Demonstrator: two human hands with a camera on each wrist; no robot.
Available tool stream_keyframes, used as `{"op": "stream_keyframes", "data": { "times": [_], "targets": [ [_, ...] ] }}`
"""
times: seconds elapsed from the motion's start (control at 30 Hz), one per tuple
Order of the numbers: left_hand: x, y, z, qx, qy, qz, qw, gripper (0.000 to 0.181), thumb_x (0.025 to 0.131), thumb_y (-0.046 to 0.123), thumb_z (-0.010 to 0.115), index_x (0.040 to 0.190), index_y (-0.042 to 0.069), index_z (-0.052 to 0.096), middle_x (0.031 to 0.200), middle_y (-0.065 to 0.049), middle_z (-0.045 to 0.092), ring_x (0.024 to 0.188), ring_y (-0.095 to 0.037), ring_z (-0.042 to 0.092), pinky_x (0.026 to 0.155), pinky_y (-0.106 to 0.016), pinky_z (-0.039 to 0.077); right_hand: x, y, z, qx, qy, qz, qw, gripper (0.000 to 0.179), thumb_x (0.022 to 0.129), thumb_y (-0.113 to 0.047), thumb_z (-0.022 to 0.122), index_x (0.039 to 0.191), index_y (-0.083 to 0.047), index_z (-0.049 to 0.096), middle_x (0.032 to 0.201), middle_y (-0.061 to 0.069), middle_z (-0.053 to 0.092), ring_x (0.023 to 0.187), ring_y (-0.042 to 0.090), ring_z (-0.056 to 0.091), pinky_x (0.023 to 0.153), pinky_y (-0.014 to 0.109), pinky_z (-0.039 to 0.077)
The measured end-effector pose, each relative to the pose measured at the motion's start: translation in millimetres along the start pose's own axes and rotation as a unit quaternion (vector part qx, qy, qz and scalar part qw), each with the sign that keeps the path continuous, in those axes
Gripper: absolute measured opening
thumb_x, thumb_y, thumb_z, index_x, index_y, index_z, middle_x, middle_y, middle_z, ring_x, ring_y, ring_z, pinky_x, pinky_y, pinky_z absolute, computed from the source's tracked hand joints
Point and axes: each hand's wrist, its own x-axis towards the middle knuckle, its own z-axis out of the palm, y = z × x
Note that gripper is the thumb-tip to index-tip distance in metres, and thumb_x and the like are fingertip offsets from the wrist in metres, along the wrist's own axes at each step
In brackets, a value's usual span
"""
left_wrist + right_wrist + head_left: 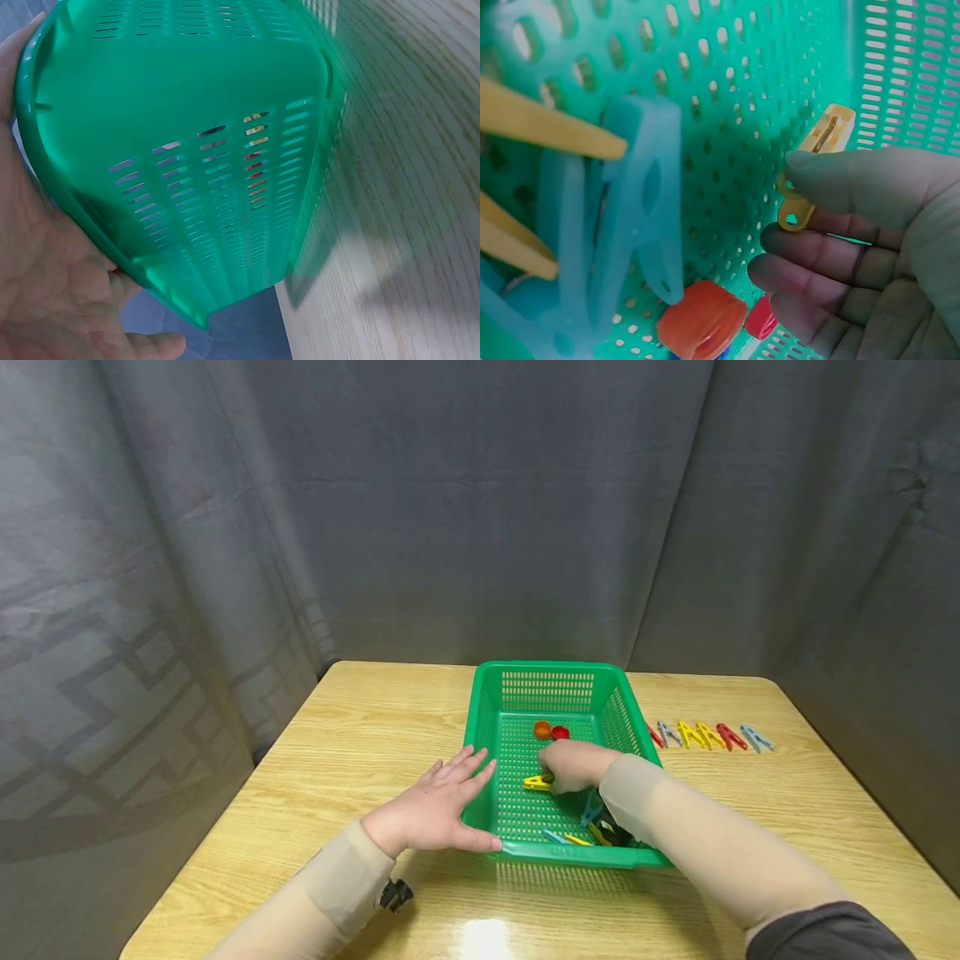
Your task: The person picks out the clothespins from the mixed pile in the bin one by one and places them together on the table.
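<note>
A green plastic basket (551,667) stands on the table. My left hand (438,810) rests against its near left corner, thumb along the rim and fingers spread straight. Reaching inside, my right hand (576,766) pinches a yellow clothespin (535,782) just above the basket floor. In the right wrist view that clothespin (831,129) sits between the thumb and fingertips. Blue clothespins (654,187) and another yellow clothespin (547,124) lie beside that hand. An orange cap (701,319) and a red cap (760,318) lie on the basket floor.
To the right of the basket, a row of red, yellow and blue clothespins (707,735) lies on the wooden table (375,727). A dark object (615,833) is partly hidden under my right forearm. Grey curtains (480,510) hang around the table.
</note>
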Motion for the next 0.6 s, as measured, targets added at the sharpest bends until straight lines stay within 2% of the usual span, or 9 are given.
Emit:
{"op": "stream_keyframes", "data": {
  "times": [0.37,0.6],
  "targets": [
    [-0.2,-0.7,1.6,-0.005,0.002,0.002,1.0000,0.107,0.076,0.081,0.049,0.155,0.017,0.014,0.161,0.002,0.000,0.147,-0.021,-0.006,0.114,-0.056,0.008,-3.5,1,-7,0.023,0.014,-0.024,0.9994,0.013,0.080,-0.011,0.076,0.086,-0.010,0.064,0.077,-0.005,0.059,0.066,0.012,0.051,0.063,0.030,0.047],
    [-0.2,-1.0,2.1,-0.001,0.005,0.005,1.0000,0.109,0.076,0.082,0.047,0.155,0.016,0.013,0.161,0.001,-0.001,0.147,-0.022,-0.005,0.114,-0.056,0.008,-5.1,1,-10,0.038,0.016,-0.046,0.9981,0.017,0.078,-0.016,0.080,0.088,-0.011,0.067,0.084,-0.003,0.063,0.073,0.011,0.055,0.070,0.033,0.050]
  ]
}}
